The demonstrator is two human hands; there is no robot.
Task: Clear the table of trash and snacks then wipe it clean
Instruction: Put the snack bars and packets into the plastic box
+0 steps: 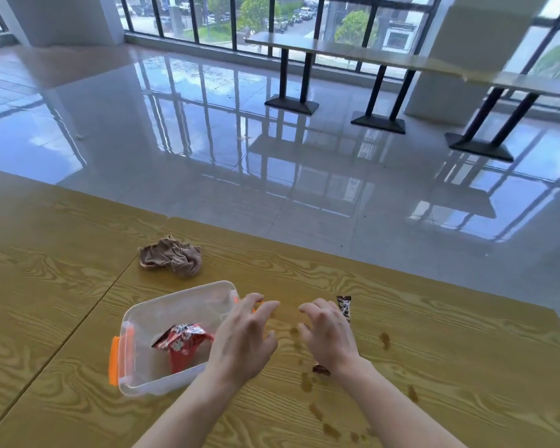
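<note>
A clear plastic box with orange clips stands on the wooden table, and a crumpled red snack wrapper lies inside it. My left hand hovers over the box's right end with fingers spread, holding nothing. Beside it, my right hand hangs with loosely bent fingers above a dark snack bar wrapper, whose other end shows below the wrist. A crumpled brown cloth lies behind the box. Brown spill spots dot the table near my right hand.
The table's far edge runs diagonally just beyond the cloth, with a shiny tiled floor past it. A seam between two tabletops passes left of the box. Another long table on black legs stands by the windows.
</note>
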